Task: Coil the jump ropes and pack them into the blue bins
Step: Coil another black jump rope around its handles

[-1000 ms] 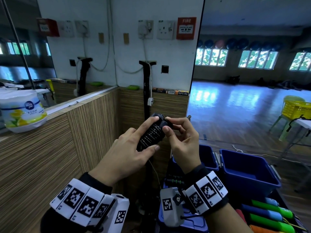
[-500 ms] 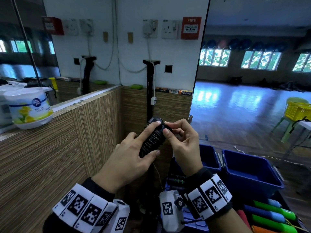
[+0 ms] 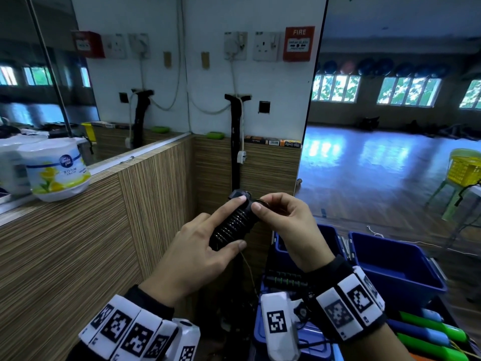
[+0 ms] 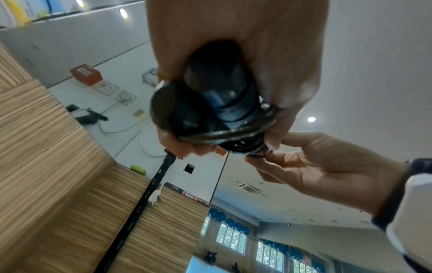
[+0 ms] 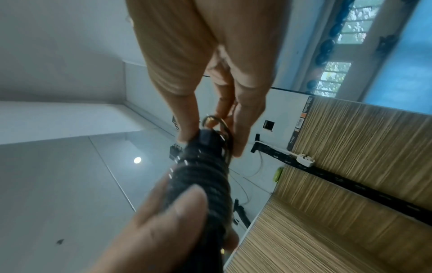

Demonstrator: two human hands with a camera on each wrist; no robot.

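Note:
A black jump rope bundle, two handles with thin cord wound round them in tight turns, is held up in front of the wooden wall panel. My left hand grips its lower part, index finger laid along the top and thumb underneath. My right hand pinches the cord at the bundle's upper end. The left wrist view shows the handle ends and cord loops; the right wrist view shows the wound cord. A loose strand hangs below. Two blue bins stand lower right.
A black-and-green rope lies in a container under my right wrist. Green and blue handles lie at the bottom right. A wood-panelled ledge with a white air-freshener tub runs along the left. A mirror wall is ahead on the right.
The bundle and both hands have hardly shifted. My right hand's fingertips have moved slightly along the cord at the top end of the bundle.

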